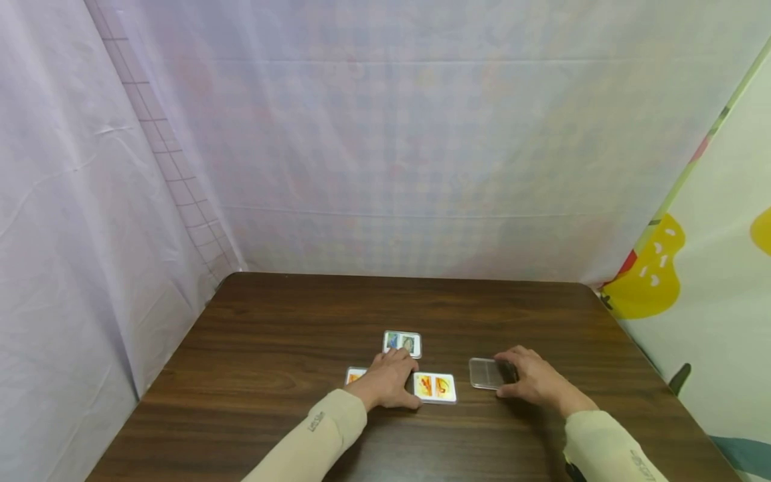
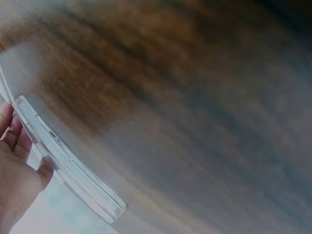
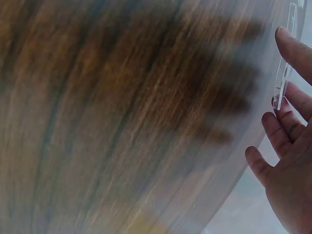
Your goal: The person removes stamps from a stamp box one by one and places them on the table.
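Observation:
In the head view my left hand [image 1: 388,380] grips the left end of a clear plastic card case [image 1: 436,387] with orange pictures, thumb at the near edge and a finger at the far edge. The left wrist view shows that case [image 2: 73,161] edge-on beside the fingers. To the right, my right hand [image 1: 533,378] pinches the right end of an empty-looking clear plastic cover [image 1: 484,373] between thumb and fingers. Only a narrow side of this cover [image 3: 284,73] appears in the right wrist view. The fingers hide part of each piece.
A second card case [image 1: 401,342] with blue and green pictures lies beyond the left hand, its near edge overlapped by fingertips. Another case with an orange picture [image 1: 354,375] shows partly behind the left wrist. All lie on a dark wood-grain table [image 1: 271,321], with hanging cloth [image 1: 397,167] behind.

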`<state>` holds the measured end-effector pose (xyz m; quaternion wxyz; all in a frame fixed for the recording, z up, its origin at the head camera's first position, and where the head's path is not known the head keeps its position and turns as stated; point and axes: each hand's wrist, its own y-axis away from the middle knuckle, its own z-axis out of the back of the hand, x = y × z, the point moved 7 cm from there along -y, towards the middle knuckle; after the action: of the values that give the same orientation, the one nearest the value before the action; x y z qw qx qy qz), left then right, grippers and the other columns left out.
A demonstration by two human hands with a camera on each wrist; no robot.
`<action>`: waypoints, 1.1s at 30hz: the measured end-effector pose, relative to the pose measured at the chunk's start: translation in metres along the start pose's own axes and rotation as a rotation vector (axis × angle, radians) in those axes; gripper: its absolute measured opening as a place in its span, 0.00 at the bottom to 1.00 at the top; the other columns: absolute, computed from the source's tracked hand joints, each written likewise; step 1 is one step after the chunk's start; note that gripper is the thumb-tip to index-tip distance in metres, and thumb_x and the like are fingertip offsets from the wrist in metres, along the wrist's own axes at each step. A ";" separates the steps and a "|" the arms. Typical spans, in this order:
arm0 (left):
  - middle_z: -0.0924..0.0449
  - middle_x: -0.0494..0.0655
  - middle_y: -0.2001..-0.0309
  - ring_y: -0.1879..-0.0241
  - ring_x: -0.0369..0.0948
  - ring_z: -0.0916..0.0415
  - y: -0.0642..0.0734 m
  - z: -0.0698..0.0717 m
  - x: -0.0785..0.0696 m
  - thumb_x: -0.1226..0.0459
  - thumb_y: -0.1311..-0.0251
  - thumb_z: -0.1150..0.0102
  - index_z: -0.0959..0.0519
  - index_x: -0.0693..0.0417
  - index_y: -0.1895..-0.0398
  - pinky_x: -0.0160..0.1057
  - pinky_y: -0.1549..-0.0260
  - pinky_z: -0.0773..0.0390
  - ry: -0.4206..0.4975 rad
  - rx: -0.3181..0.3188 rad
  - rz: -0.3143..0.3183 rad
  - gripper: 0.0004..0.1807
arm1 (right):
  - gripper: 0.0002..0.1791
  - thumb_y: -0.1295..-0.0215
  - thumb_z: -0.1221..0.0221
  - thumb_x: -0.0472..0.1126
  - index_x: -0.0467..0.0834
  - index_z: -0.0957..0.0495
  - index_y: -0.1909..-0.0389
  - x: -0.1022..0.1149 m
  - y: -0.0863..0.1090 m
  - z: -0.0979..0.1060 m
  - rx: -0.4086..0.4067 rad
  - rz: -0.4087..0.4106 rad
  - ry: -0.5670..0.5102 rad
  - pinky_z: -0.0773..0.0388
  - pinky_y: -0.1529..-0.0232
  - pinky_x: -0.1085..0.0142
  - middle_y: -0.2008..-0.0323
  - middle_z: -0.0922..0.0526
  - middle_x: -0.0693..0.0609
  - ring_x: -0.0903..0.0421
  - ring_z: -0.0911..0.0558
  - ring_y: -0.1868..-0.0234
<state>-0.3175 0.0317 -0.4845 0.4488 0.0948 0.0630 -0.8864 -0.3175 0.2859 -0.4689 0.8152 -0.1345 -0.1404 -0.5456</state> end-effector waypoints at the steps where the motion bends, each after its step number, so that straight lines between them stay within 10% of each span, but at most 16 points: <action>1: 0.30 0.38 0.53 0.50 0.39 0.33 0.000 0.000 0.000 0.43 0.55 0.28 0.22 0.47 0.49 0.45 0.44 0.32 -0.003 0.000 0.000 0.32 | 0.36 0.55 0.24 0.49 0.38 0.22 0.44 -0.001 0.000 -0.001 0.006 -0.009 -0.004 0.27 0.49 0.41 0.48 0.24 0.41 0.39 0.26 0.47; 21: 0.30 0.37 0.54 0.50 0.38 0.33 -0.001 -0.002 0.000 0.43 0.57 0.28 0.23 0.46 0.50 0.45 0.44 0.33 -0.020 -0.003 0.000 0.32 | 0.40 0.53 0.25 0.48 0.35 0.27 0.39 -0.011 0.001 -0.001 0.015 -0.030 -0.009 0.29 0.49 0.38 0.47 0.26 0.37 0.34 0.28 0.46; 33: 0.30 0.37 0.53 0.49 0.38 0.34 0.000 -0.003 0.001 0.42 0.55 0.29 0.23 0.46 0.48 0.46 0.42 0.34 -0.001 0.015 0.007 0.32 | 0.32 0.39 0.33 0.52 0.35 0.25 0.40 0.021 -0.012 0.002 -0.064 -0.027 -0.107 0.30 0.45 0.38 0.44 0.25 0.36 0.33 0.27 0.42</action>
<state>-0.3180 0.0318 -0.4872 0.4511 0.0980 0.0560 -0.8853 -0.3212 0.2647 -0.4583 0.7945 -0.1875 -0.1678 -0.5527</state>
